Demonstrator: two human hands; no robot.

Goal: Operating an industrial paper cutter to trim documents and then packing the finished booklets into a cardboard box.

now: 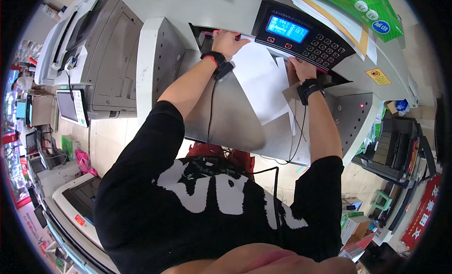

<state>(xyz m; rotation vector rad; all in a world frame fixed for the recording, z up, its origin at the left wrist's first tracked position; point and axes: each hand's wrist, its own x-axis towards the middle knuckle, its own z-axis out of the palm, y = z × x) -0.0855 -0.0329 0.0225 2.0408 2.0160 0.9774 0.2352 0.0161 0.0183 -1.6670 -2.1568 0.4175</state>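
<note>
White sheets of paper [261,83] lie on the metal bed [197,116] of a grey paper cutter, their far edge in the slot under its control panel [301,34]. My left hand [228,42] is at the far left corner of the paper, its thumb against the edge and its fingers partly inside the slot. At the far right side, my right hand [302,68] reaches beneath the panel next to a narrow white strip and a brownish piece. The panel hides most of its fingers. Black bands with cables circle both my wrists.
Perforated side walls [160,62] flank the bed. On top of the cutter lie a green package [362,12] and stacked papers. A large copier [113,52] stands at the left, a black printer [391,147] at the right. Cables hang across the bed's front edge.
</note>
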